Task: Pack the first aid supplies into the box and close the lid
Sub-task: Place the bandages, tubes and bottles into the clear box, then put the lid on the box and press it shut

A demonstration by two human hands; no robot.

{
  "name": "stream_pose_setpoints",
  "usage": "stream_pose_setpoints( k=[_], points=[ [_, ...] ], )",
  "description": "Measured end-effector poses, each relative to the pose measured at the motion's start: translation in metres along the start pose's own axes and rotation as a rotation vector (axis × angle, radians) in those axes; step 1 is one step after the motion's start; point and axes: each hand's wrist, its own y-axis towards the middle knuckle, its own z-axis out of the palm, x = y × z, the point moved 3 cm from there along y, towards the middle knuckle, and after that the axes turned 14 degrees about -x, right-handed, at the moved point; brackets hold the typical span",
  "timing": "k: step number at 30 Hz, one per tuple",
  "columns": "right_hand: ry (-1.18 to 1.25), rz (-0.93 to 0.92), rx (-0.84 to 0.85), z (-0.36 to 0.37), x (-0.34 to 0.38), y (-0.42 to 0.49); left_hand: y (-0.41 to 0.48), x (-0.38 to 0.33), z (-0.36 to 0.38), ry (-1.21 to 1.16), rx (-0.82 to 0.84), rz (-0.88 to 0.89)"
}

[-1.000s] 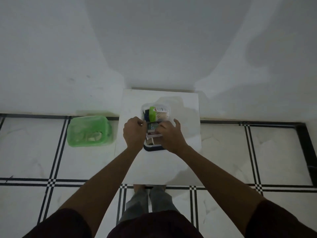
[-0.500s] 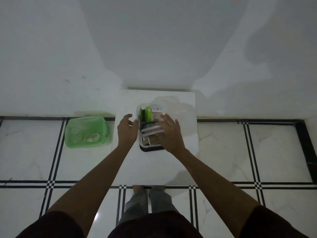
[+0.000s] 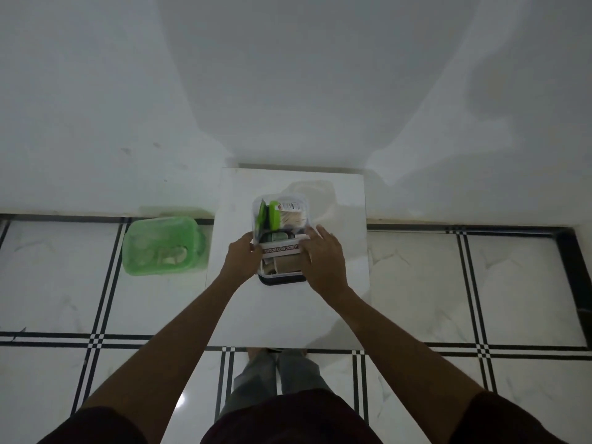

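Note:
A clear plastic box (image 3: pixel 282 278) with a dark base stands on a small white table (image 3: pixel 288 312). Inside are a green-capped container (image 3: pixel 273 215), a labelled packet (image 3: pixel 290 206), a brown item (image 3: pixel 286 265) and other supplies. A white ointment carton (image 3: pixel 282 249) lies across the top of the contents. My left hand (image 3: pixel 242 259) grips the box's left wall, with its thumb at the carton's left end. My right hand (image 3: pixel 323 259) lies on the box's right side, its fingers closed over the carton's right end. A clear lid (image 3: pixel 315 190) lies just behind the box.
A green plastic container (image 3: pixel 161 245) sits on the tiled floor to the left of the table. A white wall rises right behind the table. My feet (image 3: pixel 278 360) stand at the table's near edge.
The ointment carton has settled across the top of the box. Both hands, spread apart half a second ago, have closed in on the box's two sides at the carton's ends.

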Motion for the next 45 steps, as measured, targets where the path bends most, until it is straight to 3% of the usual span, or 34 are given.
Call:
stream_pose_setpoints(
  k=[2,4,6,8,10,15,19,24,34,38,42,45],
  points=[
    [0.134,0.133,-0.13,-0.01,-0.002,-0.001,0.0,-0.001,-0.002,-0.003,0.004,-0.006],
    [0.253,0.405,-0.202,-0.017,-0.01,-0.007,-0.001,0.003,-0.009,-0.001,-0.018,-0.011],
    [0.266,0.67,-0.064,-0.004,-0.027,-0.016,-0.005,0.012,-0.019,0.002,-0.049,-0.004],
    [0.221,0.79,0.196,0.018,-0.042,-0.025,-0.012,0.021,-0.033,-0.017,-0.085,-0.003],
    [0.164,0.79,0.335,0.035,-0.045,-0.027,-0.019,0.028,-0.048,-0.041,-0.116,-0.006],
    [0.019,0.774,0.363,0.057,-0.035,-0.012,-0.019,0.043,-0.068,-0.117,-0.133,-0.018],
    [-0.118,0.825,0.507,0.064,-0.039,-0.007,-0.021,0.048,-0.065,-0.146,-0.103,-0.006],
    [0.119,0.881,0.324,0.06,-0.055,-0.018,-0.025,0.047,-0.055,-0.146,-0.094,-0.001],
    [0.106,0.934,0.413,0.066,-0.035,-0.024,-0.02,0.053,-0.061,-0.12,-0.098,0.028],
    [0.268,0.896,0.364,0.055,-0.045,-0.019,-0.018,0.058,-0.057,-0.091,-0.099,0.021],
    [0.49,0.99,0.201,0.023,-0.051,-0.007,-0.016,0.053,-0.048,-0.115,-0.102,0.044],
    [0.61,0.993,0.232,-0.007,-0.033,0.017,-0.012,0.041,-0.036,-0.098,-0.069,0.101]
  ],
)
